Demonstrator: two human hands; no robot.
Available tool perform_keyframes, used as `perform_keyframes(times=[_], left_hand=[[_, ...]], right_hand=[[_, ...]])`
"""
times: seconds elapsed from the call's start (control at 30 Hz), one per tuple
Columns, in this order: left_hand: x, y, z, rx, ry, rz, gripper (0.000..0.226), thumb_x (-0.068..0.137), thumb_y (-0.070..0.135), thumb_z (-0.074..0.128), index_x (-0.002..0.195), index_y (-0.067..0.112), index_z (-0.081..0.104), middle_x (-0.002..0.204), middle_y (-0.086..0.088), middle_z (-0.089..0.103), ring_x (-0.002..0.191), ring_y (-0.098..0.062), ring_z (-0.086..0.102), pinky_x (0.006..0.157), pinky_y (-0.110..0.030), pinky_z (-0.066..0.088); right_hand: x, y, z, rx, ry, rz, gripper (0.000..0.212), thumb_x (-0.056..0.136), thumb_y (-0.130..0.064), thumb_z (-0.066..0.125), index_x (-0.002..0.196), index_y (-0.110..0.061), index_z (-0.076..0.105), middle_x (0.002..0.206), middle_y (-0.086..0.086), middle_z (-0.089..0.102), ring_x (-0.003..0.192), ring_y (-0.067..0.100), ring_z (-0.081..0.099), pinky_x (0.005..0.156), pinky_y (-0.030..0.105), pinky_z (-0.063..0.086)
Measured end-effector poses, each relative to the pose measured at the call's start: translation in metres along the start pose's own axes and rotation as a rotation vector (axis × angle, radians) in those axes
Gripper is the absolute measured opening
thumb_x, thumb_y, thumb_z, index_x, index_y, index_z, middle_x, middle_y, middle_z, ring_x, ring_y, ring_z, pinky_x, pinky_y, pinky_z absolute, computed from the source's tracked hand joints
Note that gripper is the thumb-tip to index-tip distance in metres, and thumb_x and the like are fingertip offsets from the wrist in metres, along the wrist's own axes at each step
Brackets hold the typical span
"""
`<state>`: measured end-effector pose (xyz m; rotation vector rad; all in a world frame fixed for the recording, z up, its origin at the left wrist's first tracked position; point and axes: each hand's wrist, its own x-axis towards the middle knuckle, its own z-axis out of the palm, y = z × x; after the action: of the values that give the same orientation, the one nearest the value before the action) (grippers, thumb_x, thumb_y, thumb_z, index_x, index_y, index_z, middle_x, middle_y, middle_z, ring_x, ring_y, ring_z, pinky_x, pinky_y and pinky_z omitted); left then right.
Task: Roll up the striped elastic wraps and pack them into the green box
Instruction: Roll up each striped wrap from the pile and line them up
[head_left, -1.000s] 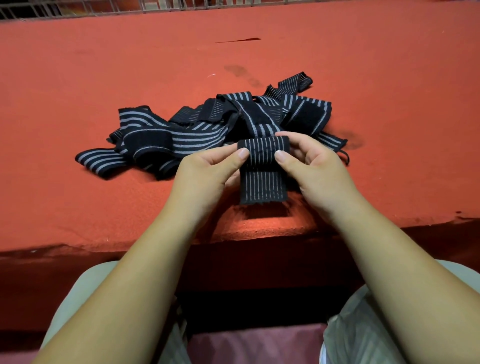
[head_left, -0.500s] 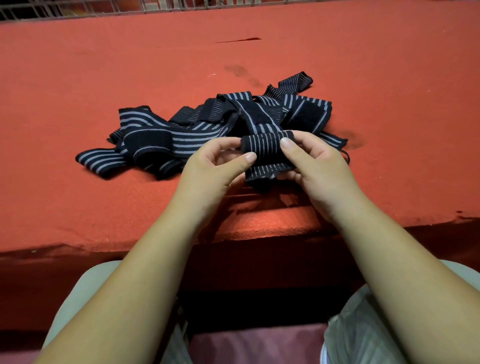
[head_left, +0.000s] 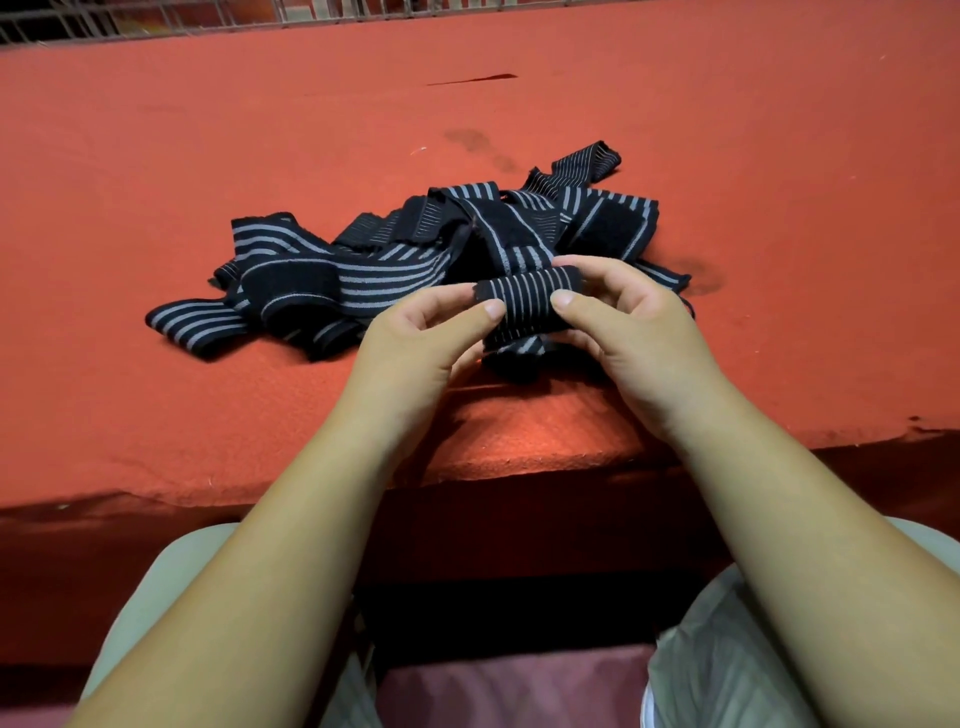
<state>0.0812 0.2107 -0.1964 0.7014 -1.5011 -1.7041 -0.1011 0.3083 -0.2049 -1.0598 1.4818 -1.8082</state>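
Striped elastic wraps (head_left: 395, 260), black with pale grey lines, lie in one tangled pile on a red felt table (head_left: 208, 130), just beyond the hands and spreading away to their left. The strips overlap too much to count.

Head view, looking down over two bare forearms: one wrap is wound into a short roll (head_left: 524, 304), held between both hands just in front of the pile, and a loose part hangs beneath it. The left hand (head_left: 415, 353) pinches the roll's left end between thumb and curled fingers. The right hand (head_left: 628, 338) grips the right end, with the thumb on the near side and the fingers curled over the far side.

Well beyond the hands the felt bears one dark stain (head_left: 470, 140) and, farther off, one thin dark streak (head_left: 472, 79). A metal grid (head_left: 156, 21) runs along the table's far edge. Below the forearms, light trousers (head_left: 727, 675) cover both knees, with a pink cushion (head_left: 509, 686) between them.
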Motion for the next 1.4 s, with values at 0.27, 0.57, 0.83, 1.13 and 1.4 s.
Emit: perform_keyframes(times=[0.27,0.57,0.83,1.13,1.4], left_hand=[[-0.001,-0.003,0.001,0.057,-0.006,0.027,0.032,0.093,0.001,0.079,0.124,0.008,0.076,0.113,-0.007,0.082,0.111,-0.022,0.077,0.097,-0.032,0.06],[0.0,-0.001,0.035,0.206,-0.041,0.098,0.036,0.093,0.003,0.079,0.128,0.013,0.078,0.117,0.001,0.082,0.117,-0.017,0.076,0.108,-0.038,0.057],[0.015,-0.004,0.093,0.313,-0.109,0.125,0.035,0.094,0.005,0.077,0.125,0.022,0.081,0.111,0.004,0.083,0.114,-0.013,0.076,0.106,-0.034,0.058],[0.071,-0.03,0.184,0.466,-0.122,0.146,0.034,0.085,0.006,0.086,0.116,0.018,0.08,0.103,0.005,0.083,0.1,-0.008,0.078,0.093,-0.028,0.061],[0.122,-0.063,0.253,0.507,-0.14,0.1,0.042,0.076,0.015,0.091,0.116,0.017,0.078,0.104,0.004,0.083,0.099,-0.01,0.079,0.097,-0.042,0.063]], right_hand=[[-0.002,0.0,-0.01,-0.044,-0.045,0.024,0.034,0.099,-0.003,0.071,0.13,-0.017,0.071,0.121,0.0,0.08,0.116,0.016,0.075,0.107,0.04,0.058],[-0.008,-0.008,-0.044,-0.176,0.005,-0.028,0.036,0.098,-0.006,0.074,0.132,-0.019,0.074,0.116,-0.011,0.08,0.103,0.001,0.074,0.095,0.02,0.054],[-0.002,-0.023,-0.098,-0.394,0.063,-0.054,0.029,0.099,-0.017,0.073,0.123,-0.034,0.075,0.124,-0.012,0.075,0.11,-0.007,0.068,0.096,0.011,0.046],[0.013,-0.025,-0.174,-0.433,0.266,0.039,0.028,0.104,-0.021,0.061,0.12,-0.033,0.08,0.11,-0.024,0.077,0.104,-0.007,0.066,0.09,0.013,0.044],[0.044,-0.015,-0.225,-0.463,0.468,0.074,0.03,0.102,-0.015,0.061,0.123,-0.027,0.078,0.112,-0.013,0.078,0.109,0.007,0.071,0.097,0.025,0.051]])
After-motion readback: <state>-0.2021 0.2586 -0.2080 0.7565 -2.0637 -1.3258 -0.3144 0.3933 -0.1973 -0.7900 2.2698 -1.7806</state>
